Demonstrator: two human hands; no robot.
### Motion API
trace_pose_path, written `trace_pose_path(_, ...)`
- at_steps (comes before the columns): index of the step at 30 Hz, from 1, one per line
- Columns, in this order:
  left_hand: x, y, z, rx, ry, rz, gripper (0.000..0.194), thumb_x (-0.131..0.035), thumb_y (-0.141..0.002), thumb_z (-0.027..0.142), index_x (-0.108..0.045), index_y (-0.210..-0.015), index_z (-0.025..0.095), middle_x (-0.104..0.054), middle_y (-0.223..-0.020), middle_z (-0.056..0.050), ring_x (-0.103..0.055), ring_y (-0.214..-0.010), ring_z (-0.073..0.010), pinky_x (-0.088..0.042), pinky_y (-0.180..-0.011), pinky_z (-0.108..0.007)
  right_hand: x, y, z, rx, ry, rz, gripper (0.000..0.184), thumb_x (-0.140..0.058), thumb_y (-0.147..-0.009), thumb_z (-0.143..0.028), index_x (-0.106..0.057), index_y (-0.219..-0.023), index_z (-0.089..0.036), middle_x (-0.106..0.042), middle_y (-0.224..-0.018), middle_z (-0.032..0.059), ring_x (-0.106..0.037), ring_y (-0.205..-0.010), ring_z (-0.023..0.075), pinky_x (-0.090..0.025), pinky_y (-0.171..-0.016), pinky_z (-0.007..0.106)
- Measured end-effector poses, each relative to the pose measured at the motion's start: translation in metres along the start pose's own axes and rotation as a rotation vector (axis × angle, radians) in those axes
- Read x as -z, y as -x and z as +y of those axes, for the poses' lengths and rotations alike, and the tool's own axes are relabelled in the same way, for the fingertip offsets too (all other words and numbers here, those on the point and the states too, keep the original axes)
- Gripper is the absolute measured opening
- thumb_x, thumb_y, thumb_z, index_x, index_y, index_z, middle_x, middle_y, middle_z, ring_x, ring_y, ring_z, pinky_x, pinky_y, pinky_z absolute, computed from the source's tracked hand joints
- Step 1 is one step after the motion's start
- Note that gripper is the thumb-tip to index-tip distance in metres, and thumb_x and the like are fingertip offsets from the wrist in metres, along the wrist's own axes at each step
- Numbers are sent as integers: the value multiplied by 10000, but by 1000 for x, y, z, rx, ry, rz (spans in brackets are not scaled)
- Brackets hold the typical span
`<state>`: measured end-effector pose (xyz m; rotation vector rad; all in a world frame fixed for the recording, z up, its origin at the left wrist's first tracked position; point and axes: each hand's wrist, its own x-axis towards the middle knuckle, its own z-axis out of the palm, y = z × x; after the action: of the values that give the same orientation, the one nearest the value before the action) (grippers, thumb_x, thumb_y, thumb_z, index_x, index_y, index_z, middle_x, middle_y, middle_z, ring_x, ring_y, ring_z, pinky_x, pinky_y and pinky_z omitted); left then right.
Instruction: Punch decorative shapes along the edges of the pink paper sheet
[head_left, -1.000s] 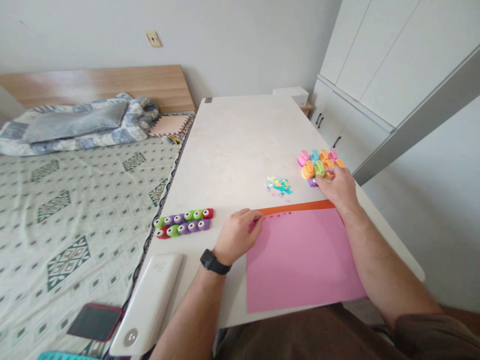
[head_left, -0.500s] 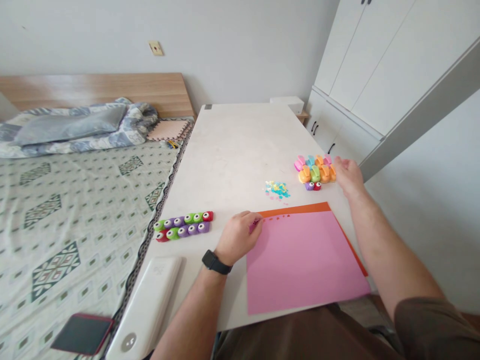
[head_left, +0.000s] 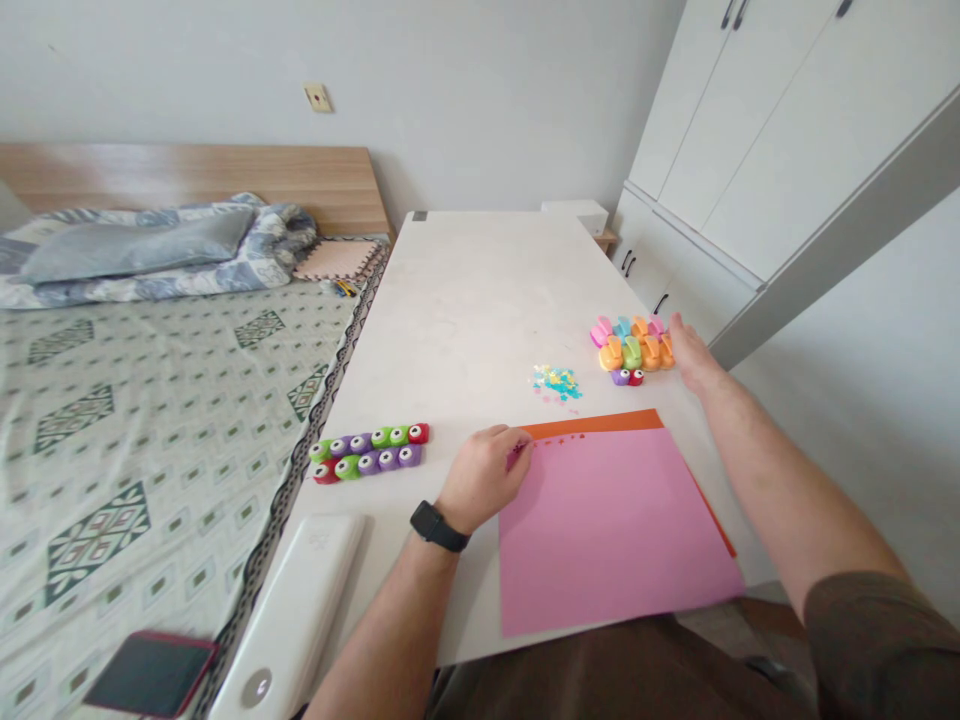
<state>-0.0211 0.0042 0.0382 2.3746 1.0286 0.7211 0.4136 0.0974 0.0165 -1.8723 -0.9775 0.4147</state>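
My left hand (head_left: 486,477) is curled, its fingers pinching the top left corner of a pink paper sheet (head_left: 607,520) that lies over an orange sheet (head_left: 600,422) at the near edge of the white table (head_left: 465,300). My right hand (head_left: 694,357) rests with fingers stretched out just right of a cluster of pastel paper punches (head_left: 631,344), touching its right end. Two small punches, purple and red (head_left: 628,377), sit in front of that cluster. A small pile of punched paper bits (head_left: 556,380) lies to their left.
Two rows of green, purple and red punches (head_left: 367,450) lie left of my left hand. A white device (head_left: 289,610) sits at the table's near left edge. A bed with patterned cover (head_left: 135,400) and a dark phone (head_left: 146,672) lies left; white cabinets (head_left: 720,150) stand right.
My right hand has left the two small punches in front of the pastel cluster and moved to the cluster's right end, opening. The left hand has stayed on the paper corner.
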Motion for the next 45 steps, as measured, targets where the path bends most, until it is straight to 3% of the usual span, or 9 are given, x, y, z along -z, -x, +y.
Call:
trace_pose_path(3,0,0,0,8,5,-3,191,-533,-981,195,-715,-921,194,-719,-860,-69,-673,-802,-187,-505,-763,-308,-1,1,7,22,-6,-9,662,-500,-870,-800,-646,-1112,-202,-697,-1200,178,-644,-1163,339,-519,-970,447)
trace_pose_path(6,0,0,0,9,7,-6,192,-530,-983,195,-715,-931,195,-718,-863,-68,-673,-806,-187,-503,-772,-312,3,5,13,29,136,-12,837,-723,-713,-775,-541,-1298,-204,-606,-1391,199,-607,-1242,363,-480,-1042,518)
trace_pose_path(10,-1,1,-1,-1,2,-6,186,-534,-982,198,-713,-931,197,-718,-860,-71,-672,-796,-187,-501,-758,-310,7,16,8,91,283,-94,974,-830,-631,-701,-480,-1376,-181,-571,-1420,237,-607,-1238,381,-475,-1038,544)
trace_pose_path(13,-1,1,-1,1,0,-11,186,-533,-983,199,-712,-935,197,-723,-874,-73,-676,-806,-190,-505,-765,-312,8,26,-3,217,337,-79,893,-816,-681,-646,-511,-1364,-159,-580,-1399,241,-603,-1239,377,-475,-1034,517)
trace_pose_path(20,-3,0,-2,-3,4,-11,198,-525,-989,207,-713,-928,195,-720,-867,-78,-677,-813,-192,-513,-778,-317,1,45,-21,591,462,10,468,-751,-777,-456,-671,-1165,-206,-624,-1359,172,-513,-1338,349,-350,-1161,535)
trace_pose_path(25,-3,0,-1,6,11,-21,194,-528,-994,214,-713,-939,192,-721,-874,-74,-678,-823,-193,-512,-790,-319,-18,44,-20,594,569,-40,376,-800,-727,-494,-761,-1005,-243,-592,-1416,134,-445,-1387,363,-316,-1177,551)
trace_pose_path(31,-3,0,-1,-6,-5,-7,189,-533,-990,213,-708,-921,195,-725,-867,-72,-678,-806,-190,-505,-759,-314,-37,31,-12,582,628,-51,298,-771,-732,-385,-783,-984,-227,-636,-1358,131,-448,-1368,354,-298,-1182,533)
trace_pose_path(40,-4,1,-2,-7,-1,-5,187,-533,-989,209,-709,-928,198,-726,-863,-70,-676,-797,-191,-509,-758,-316,-35,30,-17,600,613,-26,289,-742,-736,-458,-754,-923,-238,-697,-1228,112,-529,-1301,346,-378,-1138,544)
trace_pose_path(45,-4,1,-3,-2,12,-10,188,-532,-989,205,-718,-965,199,-725,-875,-72,-676,-816,-195,-511,-785,-320,-22,30,-19,582,545,7,281,-622,-823,-354,-735,-1017,-185,-740,-1137,153,-613,-1207,334,-408,-1118,514)
